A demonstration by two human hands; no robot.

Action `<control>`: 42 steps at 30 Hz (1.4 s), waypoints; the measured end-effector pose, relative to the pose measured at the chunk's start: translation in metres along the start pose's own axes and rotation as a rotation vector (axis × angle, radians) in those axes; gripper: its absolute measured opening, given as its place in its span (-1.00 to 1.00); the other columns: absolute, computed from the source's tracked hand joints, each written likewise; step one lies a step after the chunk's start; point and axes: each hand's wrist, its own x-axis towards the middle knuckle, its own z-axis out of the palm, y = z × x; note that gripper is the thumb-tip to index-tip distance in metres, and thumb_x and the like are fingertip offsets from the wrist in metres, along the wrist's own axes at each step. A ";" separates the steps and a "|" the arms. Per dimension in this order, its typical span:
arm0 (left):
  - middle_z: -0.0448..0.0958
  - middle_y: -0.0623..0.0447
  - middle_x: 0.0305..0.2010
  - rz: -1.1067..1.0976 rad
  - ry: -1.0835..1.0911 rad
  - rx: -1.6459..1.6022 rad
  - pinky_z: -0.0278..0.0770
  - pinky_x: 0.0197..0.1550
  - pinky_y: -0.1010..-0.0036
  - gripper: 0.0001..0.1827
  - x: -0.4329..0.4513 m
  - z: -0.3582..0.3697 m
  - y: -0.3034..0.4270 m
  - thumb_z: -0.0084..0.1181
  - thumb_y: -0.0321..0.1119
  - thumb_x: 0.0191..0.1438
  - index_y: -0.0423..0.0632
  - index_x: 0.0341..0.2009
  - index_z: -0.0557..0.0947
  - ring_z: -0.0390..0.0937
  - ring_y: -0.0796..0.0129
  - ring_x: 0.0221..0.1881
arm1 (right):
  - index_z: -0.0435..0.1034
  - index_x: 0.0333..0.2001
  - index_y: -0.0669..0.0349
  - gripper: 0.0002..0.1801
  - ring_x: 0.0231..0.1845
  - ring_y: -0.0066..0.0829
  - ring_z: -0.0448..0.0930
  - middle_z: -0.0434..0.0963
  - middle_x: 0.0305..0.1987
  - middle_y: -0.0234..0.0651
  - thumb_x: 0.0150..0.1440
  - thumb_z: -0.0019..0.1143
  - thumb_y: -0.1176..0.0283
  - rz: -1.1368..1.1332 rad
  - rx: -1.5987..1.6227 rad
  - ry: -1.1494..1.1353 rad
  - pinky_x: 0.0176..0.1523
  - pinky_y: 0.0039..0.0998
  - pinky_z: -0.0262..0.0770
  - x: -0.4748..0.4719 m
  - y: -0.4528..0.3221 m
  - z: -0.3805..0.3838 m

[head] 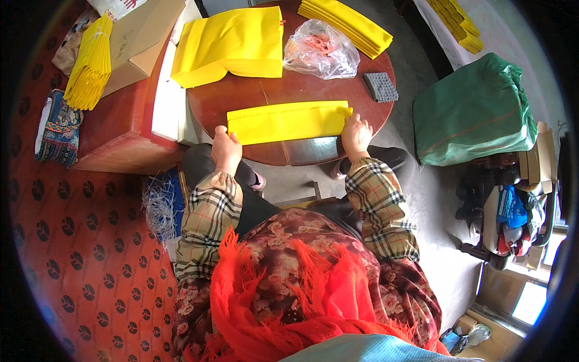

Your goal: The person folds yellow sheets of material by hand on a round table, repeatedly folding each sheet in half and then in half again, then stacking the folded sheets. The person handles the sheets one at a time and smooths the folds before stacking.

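A folded yellow fabric piece (289,123) lies at the near side of the round red-brown table (226,97). My left hand (226,149) pinches its left end, with the thumb on the lower left corner. At the right end my right hand (357,133) holds the edge between thumb and fingers. Beyond it, a stack of flat yellow fabric pieces (230,43) sits at the back left of the table. A clear plastic bag (322,49) with reddish bands inside is to the right of that stack. Folded yellow pieces (346,27) lie at the back right, and a grey textured pad (381,87) near the right rim.
On the left, a red chest (117,122) bears a cardboard box (135,43) and a tied yellow bundle (92,63). A patterned cloth item (59,131) is beside it. To the right stands a large green wrapped bundle (470,113). Shredded plastic strands (159,206) hang below the chest.
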 end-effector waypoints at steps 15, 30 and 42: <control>-0.08 -0.06 0.53 0.896 -0.233 0.253 -0.36 0.43 -0.17 -0.26 -0.035 0.049 0.064 0.00 0.16 0.17 0.19 0.39 0.25 -0.24 -0.06 0.53 | 0.41 -0.22 0.23 -0.70 -0.07 -0.12 0.58 0.63 -0.36 -0.12 0.24 -0.11 0.20 0.015 -0.017 -0.009 0.03 -0.05 0.36 -0.001 -0.002 0.002; -0.13 -0.06 0.54 0.843 -0.273 0.301 -0.40 0.40 -0.27 -0.26 -0.034 0.057 0.063 -0.07 0.23 0.18 0.28 0.40 0.23 -0.28 -0.11 0.53 | 0.25 0.10 0.32 -0.42 0.22 0.04 0.32 0.31 0.22 0.06 -0.01 0.23 0.47 -0.154 0.413 0.279 0.27 -0.06 0.21 -0.038 -0.005 -0.010; 0.11 -0.17 0.44 0.763 -0.382 0.227 -0.08 0.33 -0.23 -0.39 -0.046 0.040 0.080 -0.03 0.11 0.20 0.11 0.27 0.43 0.00 -0.16 0.43 | 0.42 0.01 0.14 -0.52 0.26 -0.05 0.30 0.34 0.25 -0.10 0.02 0.24 0.21 -0.525 0.295 0.023 0.33 -0.06 0.14 -0.059 -0.037 -0.025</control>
